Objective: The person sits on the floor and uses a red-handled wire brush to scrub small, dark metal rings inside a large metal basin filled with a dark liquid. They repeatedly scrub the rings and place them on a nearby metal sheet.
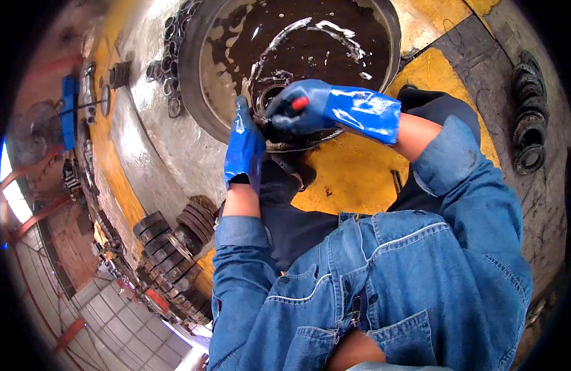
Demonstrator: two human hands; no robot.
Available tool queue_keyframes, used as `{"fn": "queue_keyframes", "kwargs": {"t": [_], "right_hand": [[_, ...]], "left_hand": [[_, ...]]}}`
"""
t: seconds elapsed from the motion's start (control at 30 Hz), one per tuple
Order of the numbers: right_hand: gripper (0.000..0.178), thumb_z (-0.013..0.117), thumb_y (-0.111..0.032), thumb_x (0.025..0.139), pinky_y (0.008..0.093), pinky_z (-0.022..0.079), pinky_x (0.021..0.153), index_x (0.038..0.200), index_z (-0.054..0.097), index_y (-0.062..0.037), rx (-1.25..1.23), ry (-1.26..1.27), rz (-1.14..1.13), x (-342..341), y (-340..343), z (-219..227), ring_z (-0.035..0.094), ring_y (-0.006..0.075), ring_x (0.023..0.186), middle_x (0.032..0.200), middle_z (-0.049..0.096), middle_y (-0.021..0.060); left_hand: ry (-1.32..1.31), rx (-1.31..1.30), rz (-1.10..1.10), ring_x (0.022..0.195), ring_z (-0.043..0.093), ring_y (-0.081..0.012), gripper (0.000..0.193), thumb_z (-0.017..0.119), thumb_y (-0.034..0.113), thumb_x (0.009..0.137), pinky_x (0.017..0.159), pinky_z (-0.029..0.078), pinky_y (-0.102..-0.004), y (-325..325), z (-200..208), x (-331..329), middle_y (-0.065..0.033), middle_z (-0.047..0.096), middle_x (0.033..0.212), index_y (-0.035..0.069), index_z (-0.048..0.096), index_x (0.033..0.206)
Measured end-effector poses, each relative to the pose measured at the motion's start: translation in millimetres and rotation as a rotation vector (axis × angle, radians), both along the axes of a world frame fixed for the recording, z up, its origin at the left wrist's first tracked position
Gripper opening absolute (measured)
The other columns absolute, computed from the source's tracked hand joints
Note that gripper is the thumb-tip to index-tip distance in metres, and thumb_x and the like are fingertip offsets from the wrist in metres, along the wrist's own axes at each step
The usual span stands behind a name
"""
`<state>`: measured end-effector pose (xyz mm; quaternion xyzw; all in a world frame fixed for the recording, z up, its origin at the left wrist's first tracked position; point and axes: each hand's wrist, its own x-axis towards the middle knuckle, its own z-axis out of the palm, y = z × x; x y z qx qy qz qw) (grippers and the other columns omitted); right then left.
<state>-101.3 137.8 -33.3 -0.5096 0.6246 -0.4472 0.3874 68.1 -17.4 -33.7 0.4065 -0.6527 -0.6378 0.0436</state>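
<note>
Both of my hands wear blue rubber gloves and meet over the near rim of a large round basin point(192, 68) of dark, oily liquid. My right hand point(307, 110) is closed around a tool whose red handle end point(300, 103) sticks out of the fist; its working end is hidden. My left hand point(244, 139) grips the side of a dark, wet metal ring point(270, 94), with the thumb up and the other fingers mostly out of sight. The ring's round opening shows just beyond my right knuckles, wet with liquid.
Several small metal rings point(169, 65) lie left of the basin. Stacks of dark rings point(168, 247) stand at lower left, and a row of larger rings point(529, 117) lies at far right. My knees flank the yellow floor patch point(347, 179). A fan point(44, 130) stands far left.
</note>
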Motion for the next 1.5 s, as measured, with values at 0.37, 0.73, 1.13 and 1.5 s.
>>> {"fn": "queue_keyframes", "kwargs": {"t": [0.37,0.73,1.13,1.5], "right_hand": [[0.029,0.073,-0.034,0.091,0.0341,0.06,0.082,0.111,0.079,-0.0132,0.359,0.171,-0.107,-36.6,38.1,-14.6,0.075,0.0204,0.087,0.095,0.079,0.0098],[0.021,0.074,-0.03,0.091,0.0408,0.058,0.084,0.106,0.078,-0.0161,0.29,0.395,-0.045,-27.6,1.3,-19.3,0.074,0.0292,0.096,0.103,0.077,0.0103],[0.027,0.063,-0.023,0.096,0.0445,0.059,0.077,0.119,0.074,-0.0152,-0.111,0.81,0.119,-28.0,-16.3,-9.4,0.073,0.0343,0.088,0.089,0.073,0.0178],[0.041,0.078,-0.036,0.086,0.0349,0.055,0.084,0.115,0.077,-0.0087,0.487,-0.118,0.037,-35.2,-26.8,-22.5,0.071,0.0199,0.09,0.098,0.078,0.0108]], "left_hand": [[-0.023,-0.234,-0.069,0.102,0.068,-0.0223,0.051,0.047,0.038,0.113,0.093,0.055,-0.0363,10.5,1.3,-14.8,-0.0133,0.073,0.121,-0.005,0.064,0.134],[-0.193,-0.479,-0.066,0.081,0.064,-0.0208,0.057,0.05,0.047,0.11,0.076,0.052,-0.0376,12.9,-2.1,-26.7,-0.0134,0.075,0.094,-0.005,0.073,0.111],[-0.308,-0.612,-0.142,0.081,0.065,-0.0392,0.064,0.046,0.053,0.109,0.078,0.051,-0.0485,16.7,14.1,-39.4,-0.0258,0.071,0.089,-0.007,0.07,0.106],[-0.4,-0.681,-0.143,0.085,0.065,-0.0502,0.067,0.048,0.055,0.107,0.077,0.05,-0.0539,10.6,2.6,-44.9,-0.0333,0.068,0.091,-0.008,0.07,0.103]]}}
